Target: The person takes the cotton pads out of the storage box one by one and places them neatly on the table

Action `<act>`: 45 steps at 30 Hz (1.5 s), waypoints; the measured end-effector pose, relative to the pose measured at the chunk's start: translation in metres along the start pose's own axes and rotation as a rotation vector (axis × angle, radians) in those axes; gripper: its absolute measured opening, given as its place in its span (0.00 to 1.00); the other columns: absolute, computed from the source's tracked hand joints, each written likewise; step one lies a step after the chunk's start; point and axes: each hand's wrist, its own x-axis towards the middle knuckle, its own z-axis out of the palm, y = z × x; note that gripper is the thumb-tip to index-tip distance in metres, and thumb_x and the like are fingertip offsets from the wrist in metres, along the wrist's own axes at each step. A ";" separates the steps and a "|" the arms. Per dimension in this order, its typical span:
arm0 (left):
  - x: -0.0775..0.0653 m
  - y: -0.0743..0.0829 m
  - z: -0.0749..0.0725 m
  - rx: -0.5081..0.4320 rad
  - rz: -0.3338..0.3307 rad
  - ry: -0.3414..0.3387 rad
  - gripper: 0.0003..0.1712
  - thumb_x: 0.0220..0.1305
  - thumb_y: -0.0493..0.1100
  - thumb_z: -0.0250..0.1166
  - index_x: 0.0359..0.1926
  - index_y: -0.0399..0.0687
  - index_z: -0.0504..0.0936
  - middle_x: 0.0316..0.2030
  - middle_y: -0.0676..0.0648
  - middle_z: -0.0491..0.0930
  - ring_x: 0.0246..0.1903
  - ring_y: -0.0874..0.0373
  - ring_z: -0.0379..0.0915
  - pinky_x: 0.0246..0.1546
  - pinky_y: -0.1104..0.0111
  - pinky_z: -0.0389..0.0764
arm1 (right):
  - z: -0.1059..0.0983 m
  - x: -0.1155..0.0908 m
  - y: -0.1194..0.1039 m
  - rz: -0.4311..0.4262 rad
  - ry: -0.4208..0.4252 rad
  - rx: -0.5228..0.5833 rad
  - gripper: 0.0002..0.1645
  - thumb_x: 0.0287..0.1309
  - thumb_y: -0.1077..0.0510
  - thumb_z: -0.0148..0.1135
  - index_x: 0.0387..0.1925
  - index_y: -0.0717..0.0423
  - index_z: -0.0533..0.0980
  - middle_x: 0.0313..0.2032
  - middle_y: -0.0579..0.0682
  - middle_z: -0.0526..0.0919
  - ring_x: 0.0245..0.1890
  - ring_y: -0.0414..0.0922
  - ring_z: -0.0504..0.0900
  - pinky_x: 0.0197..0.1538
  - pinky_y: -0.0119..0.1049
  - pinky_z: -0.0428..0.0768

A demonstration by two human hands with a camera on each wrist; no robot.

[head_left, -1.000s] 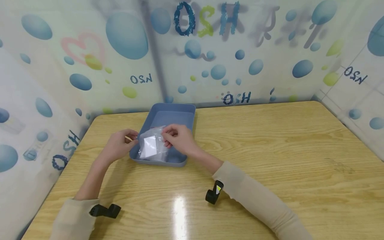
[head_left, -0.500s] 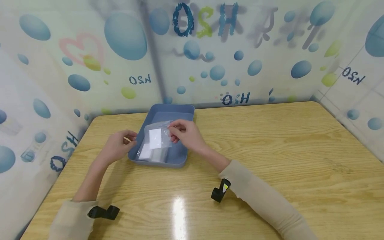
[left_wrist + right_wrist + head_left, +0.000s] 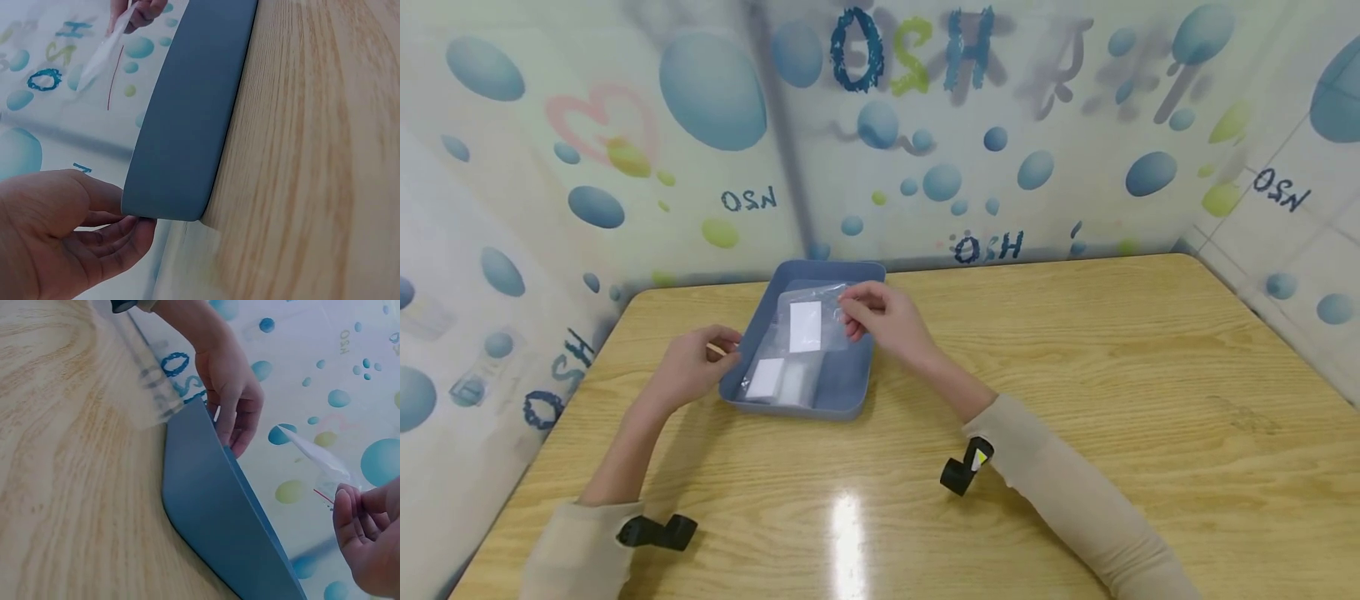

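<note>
In the head view, my left hand (image 3: 696, 367) holds the left wall of a blue-grey plastic tray (image 3: 842, 387), its thumb and fingers at the rim. My right hand (image 3: 889, 329) pinches the upper right corner of a clear plastic bag (image 3: 805, 327) with a white label, raised over the tray. Below it, more clear packaging with a white label (image 3: 765, 379) lies at the tray's near end; how many bags is unclear. Seen edge-on in the right wrist view, the bag (image 3: 325, 456) hangs from my right fingertips, a thin red line beside it.
The tray stands on a wood-grain table (image 3: 1037, 375) near its back left. A patterned wall covering (image 3: 925, 125) rises behind and at both sides. Black wrist cameras (image 3: 658, 532) are strapped to both sleeves.
My right hand has lifted the bag up and to the right, uncovering the packaging beneath it in the tray. The left hand has stayed at the tray's left wall.
</note>
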 end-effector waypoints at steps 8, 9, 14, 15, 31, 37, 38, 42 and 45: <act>-0.002 -0.004 -0.003 -0.013 -0.015 0.001 0.17 0.69 0.35 0.62 0.55 0.29 0.78 0.45 0.33 0.82 0.40 0.41 0.82 0.35 0.61 0.80 | -0.011 0.006 -0.004 -0.018 0.013 0.037 0.12 0.71 0.65 0.58 0.48 0.73 0.78 0.34 0.62 0.82 0.28 0.42 0.82 0.36 0.33 0.82; -0.003 -0.005 -0.003 -0.017 -0.019 0.001 0.17 0.69 0.35 0.62 0.55 0.29 0.78 0.45 0.33 0.82 0.40 0.41 0.82 0.35 0.61 0.80 | -0.013 0.007 -0.004 -0.015 0.016 0.038 0.12 0.71 0.64 0.58 0.48 0.72 0.78 0.34 0.61 0.82 0.28 0.42 0.82 0.36 0.33 0.82; -0.004 -0.004 -0.003 -0.028 -0.033 0.001 0.18 0.69 0.35 0.62 0.56 0.29 0.78 0.45 0.34 0.81 0.40 0.42 0.82 0.34 0.62 0.79 | -0.019 0.009 -0.004 0.000 0.041 0.042 0.11 0.71 0.62 0.60 0.48 0.68 0.79 0.33 0.56 0.83 0.29 0.43 0.83 0.37 0.36 0.83; -0.004 -0.004 -0.003 -0.030 -0.036 0.000 0.18 0.69 0.35 0.62 0.56 0.29 0.78 0.45 0.34 0.81 0.39 0.42 0.82 0.34 0.63 0.79 | -0.020 0.010 -0.004 0.003 0.045 0.046 0.12 0.71 0.62 0.60 0.48 0.68 0.79 0.33 0.55 0.83 0.29 0.43 0.83 0.38 0.36 0.83; -0.002 -0.003 -0.002 -0.028 -0.031 -0.004 0.17 0.70 0.35 0.62 0.56 0.29 0.79 0.45 0.34 0.81 0.39 0.42 0.82 0.34 0.62 0.79 | -0.055 0.020 0.002 0.002 0.130 0.039 0.15 0.72 0.62 0.59 0.49 0.74 0.78 0.32 0.56 0.81 0.29 0.42 0.81 0.36 0.32 0.82; -0.002 -0.003 -0.002 -0.028 -0.030 -0.010 0.18 0.70 0.36 0.62 0.56 0.30 0.78 0.45 0.34 0.81 0.40 0.41 0.82 0.34 0.62 0.79 | -0.069 0.022 0.005 0.010 0.156 0.014 0.16 0.73 0.62 0.58 0.50 0.74 0.77 0.33 0.57 0.81 0.29 0.42 0.81 0.37 0.31 0.82; -0.002 -0.003 -0.002 -0.028 -0.031 -0.011 0.18 0.70 0.36 0.62 0.56 0.30 0.78 0.45 0.34 0.81 0.40 0.42 0.82 0.34 0.62 0.79 | -0.071 0.022 0.005 0.011 0.160 0.011 0.16 0.73 0.62 0.58 0.50 0.74 0.77 0.33 0.57 0.81 0.29 0.41 0.81 0.37 0.31 0.82; -0.001 -0.003 -0.001 -0.027 -0.032 -0.012 0.18 0.70 0.36 0.62 0.56 0.30 0.78 0.45 0.34 0.81 0.40 0.42 0.82 0.34 0.62 0.79 | -0.081 0.023 0.010 0.014 0.174 -0.004 0.15 0.73 0.62 0.57 0.49 0.74 0.78 0.33 0.57 0.81 0.29 0.41 0.81 0.37 0.30 0.82; -0.001 -0.003 -0.001 -0.026 -0.029 -0.010 0.17 0.70 0.36 0.62 0.56 0.30 0.79 0.45 0.34 0.81 0.40 0.41 0.82 0.34 0.62 0.79 | -0.087 0.024 0.014 0.026 0.184 -0.010 0.15 0.73 0.61 0.57 0.49 0.74 0.78 0.33 0.56 0.81 0.29 0.41 0.81 0.37 0.30 0.82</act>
